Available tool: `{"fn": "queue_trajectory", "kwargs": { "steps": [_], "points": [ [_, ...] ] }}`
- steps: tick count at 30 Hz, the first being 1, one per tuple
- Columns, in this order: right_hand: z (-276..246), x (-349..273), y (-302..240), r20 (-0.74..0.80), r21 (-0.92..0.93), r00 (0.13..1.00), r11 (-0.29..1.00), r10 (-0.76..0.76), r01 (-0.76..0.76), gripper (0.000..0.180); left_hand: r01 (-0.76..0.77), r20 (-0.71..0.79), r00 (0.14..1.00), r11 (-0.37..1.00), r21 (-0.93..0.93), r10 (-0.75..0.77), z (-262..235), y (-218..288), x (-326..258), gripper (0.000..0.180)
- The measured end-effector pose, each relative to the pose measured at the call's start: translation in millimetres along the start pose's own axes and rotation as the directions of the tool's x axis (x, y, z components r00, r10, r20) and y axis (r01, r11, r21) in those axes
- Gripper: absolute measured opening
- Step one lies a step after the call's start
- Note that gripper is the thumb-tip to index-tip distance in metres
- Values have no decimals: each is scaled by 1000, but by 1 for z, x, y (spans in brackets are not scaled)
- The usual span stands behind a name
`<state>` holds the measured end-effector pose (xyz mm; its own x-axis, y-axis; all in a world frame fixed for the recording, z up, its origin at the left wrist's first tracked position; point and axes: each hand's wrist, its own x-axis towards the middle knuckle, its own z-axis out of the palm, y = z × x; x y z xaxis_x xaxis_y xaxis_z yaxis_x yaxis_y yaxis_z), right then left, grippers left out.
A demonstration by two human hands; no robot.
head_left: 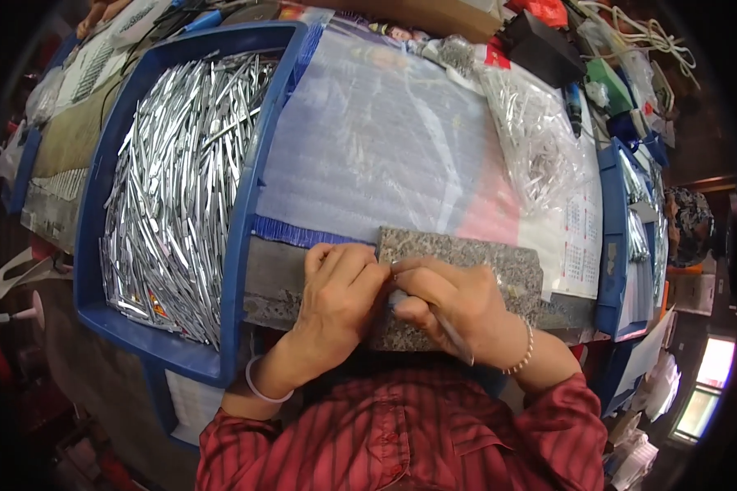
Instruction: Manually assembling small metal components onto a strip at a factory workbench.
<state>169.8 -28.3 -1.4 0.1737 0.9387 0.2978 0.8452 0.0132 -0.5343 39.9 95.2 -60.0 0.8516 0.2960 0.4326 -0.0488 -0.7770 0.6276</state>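
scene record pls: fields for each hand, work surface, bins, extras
left hand: fingertips pinched at a small part, hidden, on the granite slab
right hand: holds a thin metal tool, tip meeting the left fingertips
surface: white foam sheet behind the slab
left bin: blue tray full of thin metal strips
extras: clear bag of metal parts at right; printed calendar sheet

both hands (401,295) hide the small piece they pinch.
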Motion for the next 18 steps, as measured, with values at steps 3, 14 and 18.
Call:
{"fn": "queue_trajectory", "kwargs": {
  "steps": [3, 14, 18],
  "points": [
    [-2, -2, 7, 13, 71, 999, 997, 38, -39, 20, 3, -5, 1000, 1000, -2, -3, 2, 0, -1, 16],
    [-34, -10, -18, -92, 233, 992, 970, 89, -66, 38, -3, -12, 1000, 1000, 16, 3, 4, 0, -2, 13],
    [-21, -12, 15, 104, 119, 986, 982, 133, -145, 22, 53, 68, 996, 999, 7, -53, 2, 3, 2, 18]
  ]
}}
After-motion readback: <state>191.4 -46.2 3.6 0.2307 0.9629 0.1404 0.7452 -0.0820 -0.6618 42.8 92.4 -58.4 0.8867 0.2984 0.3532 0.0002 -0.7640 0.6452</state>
